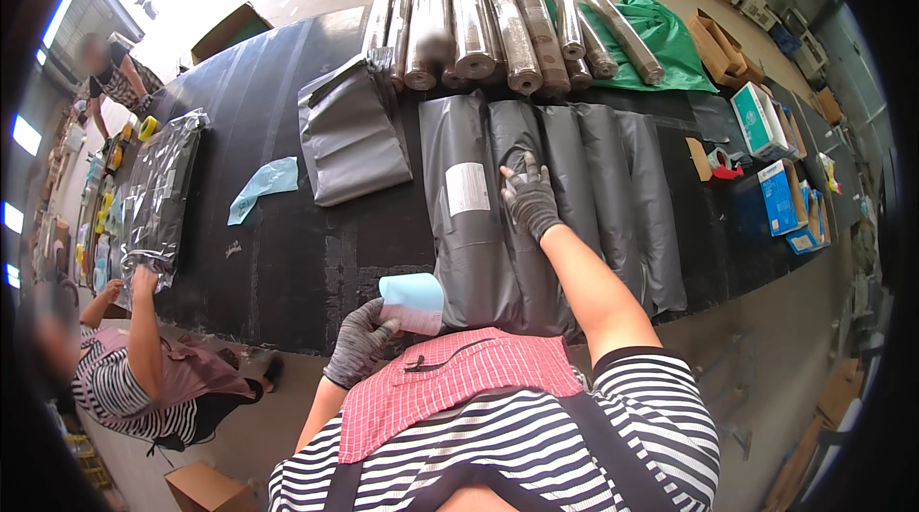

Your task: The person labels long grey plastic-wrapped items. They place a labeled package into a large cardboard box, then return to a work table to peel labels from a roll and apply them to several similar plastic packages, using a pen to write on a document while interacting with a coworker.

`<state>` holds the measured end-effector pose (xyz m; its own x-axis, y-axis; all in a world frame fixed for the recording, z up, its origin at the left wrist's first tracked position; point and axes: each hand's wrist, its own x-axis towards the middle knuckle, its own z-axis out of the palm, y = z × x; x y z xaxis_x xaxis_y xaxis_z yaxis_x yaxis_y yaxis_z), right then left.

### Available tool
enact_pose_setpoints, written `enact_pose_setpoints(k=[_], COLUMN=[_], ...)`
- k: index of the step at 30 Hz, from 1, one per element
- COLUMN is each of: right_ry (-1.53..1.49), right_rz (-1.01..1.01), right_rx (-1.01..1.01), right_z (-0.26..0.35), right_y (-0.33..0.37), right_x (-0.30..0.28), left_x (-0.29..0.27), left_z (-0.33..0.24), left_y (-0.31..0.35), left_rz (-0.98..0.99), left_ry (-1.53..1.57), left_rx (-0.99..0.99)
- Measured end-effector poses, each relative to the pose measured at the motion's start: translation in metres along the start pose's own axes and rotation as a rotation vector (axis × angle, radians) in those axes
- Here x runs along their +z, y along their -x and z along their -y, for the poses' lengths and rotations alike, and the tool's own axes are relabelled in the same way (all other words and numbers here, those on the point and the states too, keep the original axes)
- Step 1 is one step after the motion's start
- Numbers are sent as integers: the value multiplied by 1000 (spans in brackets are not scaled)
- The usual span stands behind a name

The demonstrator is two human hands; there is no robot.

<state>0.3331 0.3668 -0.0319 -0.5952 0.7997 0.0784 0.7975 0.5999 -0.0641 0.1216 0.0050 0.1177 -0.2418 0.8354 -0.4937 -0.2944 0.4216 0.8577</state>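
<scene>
Striped shirt [627, 411] and pink checked apron [450, 383]: nearest. Left hand [362, 345], gloved: fingers clamped on pale blue label sheets [414, 294] at the near edge of the black table [273, 273]. Right hand [530, 201], gloved: fingers spread apart on the second grey package [538, 273] from left — silvery rolls [474, 29] lie far.

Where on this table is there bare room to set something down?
Bare black tabletop shows between the folded grey plastic sheeting and grey-gloved left hand, and right of the long grey plastic packages. Shiny silver rolls crowd the far edge.
</scene>
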Motion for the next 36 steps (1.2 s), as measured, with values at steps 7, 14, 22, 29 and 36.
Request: enact_pose_setpoints(k=[7,14,22,29,36], right_ry=[90,-1372,-1742,-1195,-680], right_rz=[125,256,228,-139,-210], right_rx=[-107,-62,254,118,-669], right_z=[20,116,137,126,147], right_y=[52,148,128,133,160], right_x=[-13,-147,-185,-179,-195], left_x=[0,18,32,26,35], left_z=[-5,-17,-34,-33,-14], left_y=[5,8,34,40,21], left_rz=[-37,67,310,129,164], left_ry=[105,223,283,176,-68], left_rx=[111,94,-68,-64,62])
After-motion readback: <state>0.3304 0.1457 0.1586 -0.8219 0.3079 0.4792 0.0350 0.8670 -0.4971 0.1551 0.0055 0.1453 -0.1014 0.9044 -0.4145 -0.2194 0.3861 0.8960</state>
